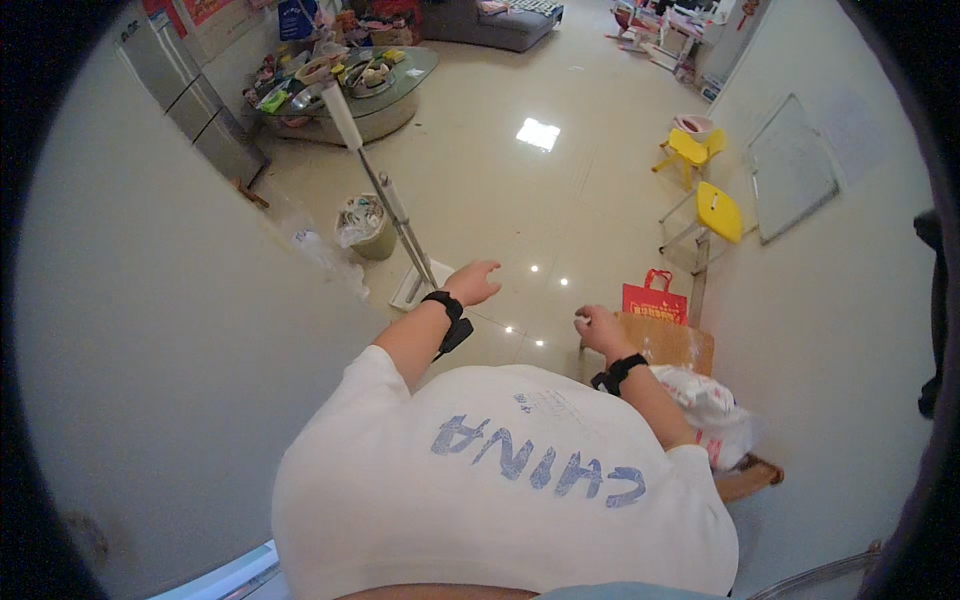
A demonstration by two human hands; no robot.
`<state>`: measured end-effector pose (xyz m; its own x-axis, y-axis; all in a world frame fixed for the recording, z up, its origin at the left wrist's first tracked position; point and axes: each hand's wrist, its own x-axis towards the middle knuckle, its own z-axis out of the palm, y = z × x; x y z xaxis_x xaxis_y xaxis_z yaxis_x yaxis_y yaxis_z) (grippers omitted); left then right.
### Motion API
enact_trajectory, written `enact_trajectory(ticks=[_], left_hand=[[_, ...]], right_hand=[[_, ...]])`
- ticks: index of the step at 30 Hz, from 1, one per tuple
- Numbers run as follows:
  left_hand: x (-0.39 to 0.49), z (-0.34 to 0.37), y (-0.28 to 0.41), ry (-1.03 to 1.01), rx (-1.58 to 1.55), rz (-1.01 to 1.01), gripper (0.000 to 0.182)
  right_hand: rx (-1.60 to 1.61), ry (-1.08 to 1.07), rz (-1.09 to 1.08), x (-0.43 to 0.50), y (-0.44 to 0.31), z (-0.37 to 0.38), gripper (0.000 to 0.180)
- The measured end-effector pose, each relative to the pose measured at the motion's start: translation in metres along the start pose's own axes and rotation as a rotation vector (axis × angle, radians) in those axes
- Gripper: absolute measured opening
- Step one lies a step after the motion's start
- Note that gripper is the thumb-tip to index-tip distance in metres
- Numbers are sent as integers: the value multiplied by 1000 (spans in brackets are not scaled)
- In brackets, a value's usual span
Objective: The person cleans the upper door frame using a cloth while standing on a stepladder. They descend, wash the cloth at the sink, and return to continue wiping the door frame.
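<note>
Over the tiled floor, my left hand is held out with its fingers apart and nothing in them. Just left of it, a long-handled floor mop leans, its flat white head on the floor. My right hand has curled fingers near the edge of a brown wooden chair; a small pale thing shows at the fingertips, and whether it is held I cannot tell. Both wrists wear black straps. A red bag stands beside the chair, and a white plastic bag lies near my right forearm.
A lined waste bin stands left, near a plastic bag. Further off is a cluttered glass table. Yellow seats line the right wall, below a framed board. A grey sofa is at the back.
</note>
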<state>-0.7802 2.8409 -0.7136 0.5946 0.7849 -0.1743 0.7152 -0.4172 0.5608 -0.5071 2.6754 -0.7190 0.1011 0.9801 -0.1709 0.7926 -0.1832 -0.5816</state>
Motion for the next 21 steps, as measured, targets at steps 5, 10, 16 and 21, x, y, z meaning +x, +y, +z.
enact_trajectory(ticks=[5,10,16,21], left_hand=[[118,-33,-33,121,-120,-66,51],[241,-64,-86,132,-84,-225,53],[417,-120,-134,60,-129,-373,54],[524,-182,-172,62,-104,-397,52]], right_hand=[[-84,-81,-196,158,-8,-54,29],[-112,-82,-231,318,10,-83,27],[-258,-105,30,448,108,-150,30],[-277,-144,378,522,197,-183,31]])
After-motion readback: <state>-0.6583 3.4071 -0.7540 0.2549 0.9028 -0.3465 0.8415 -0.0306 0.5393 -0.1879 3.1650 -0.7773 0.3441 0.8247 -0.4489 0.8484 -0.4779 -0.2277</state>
